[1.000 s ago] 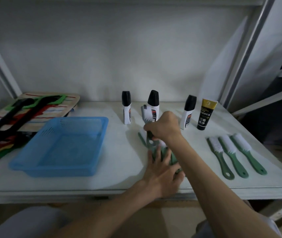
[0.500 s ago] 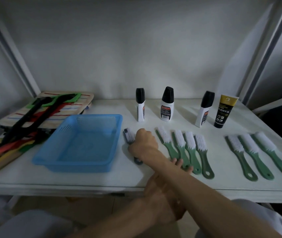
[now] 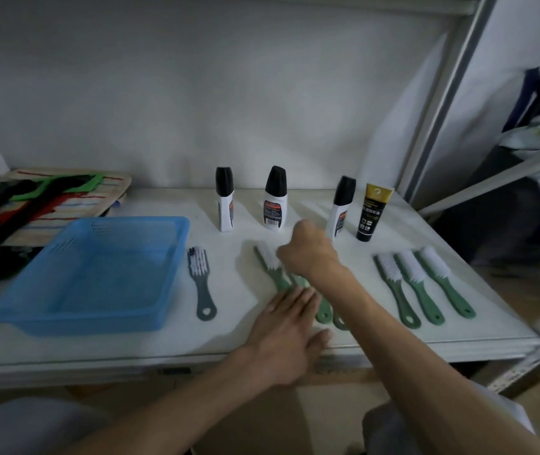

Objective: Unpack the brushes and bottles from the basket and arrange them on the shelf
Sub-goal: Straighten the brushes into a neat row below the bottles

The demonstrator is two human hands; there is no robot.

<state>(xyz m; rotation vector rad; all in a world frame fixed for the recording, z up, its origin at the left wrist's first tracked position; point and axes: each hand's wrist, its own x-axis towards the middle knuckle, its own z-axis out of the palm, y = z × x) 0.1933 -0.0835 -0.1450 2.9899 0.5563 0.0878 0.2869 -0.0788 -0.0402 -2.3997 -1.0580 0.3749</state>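
Observation:
The blue basket (image 3: pixel 88 310) stands on the white shelf (image 3: pixel 229 346) at the left and holds nothing. A grey brush (image 3: pixel 201 284) lies alone just right of it. Several green brushes (image 3: pixel 273 269) lie in the middle, partly hidden by my hands. My right hand (image 3: pixel 309 254) hovers over their bristle ends with curled fingers, and I cannot tell whether it grips one. My left hand (image 3: pixel 286 336) rests flat on their handles, fingers spread. Three more green brushes (image 3: pixel 423 284) lie at the right. Three white bottles with black caps (image 3: pixel 275 198) and a black and gold tube (image 3: pixel 372 213) stand behind.
A stack of striped boards with black and green tools (image 3: pixel 32 205) lies at the back left. A grey shelf upright (image 3: pixel 442 103) rises at the right, with dark bags (image 3: pixel 525 159) beyond it. The shelf's front edge runs just below my left hand.
My right hand has let go of the grey brush beside the basket and moved right over the green brushes. My left hand has come back up onto their handles.

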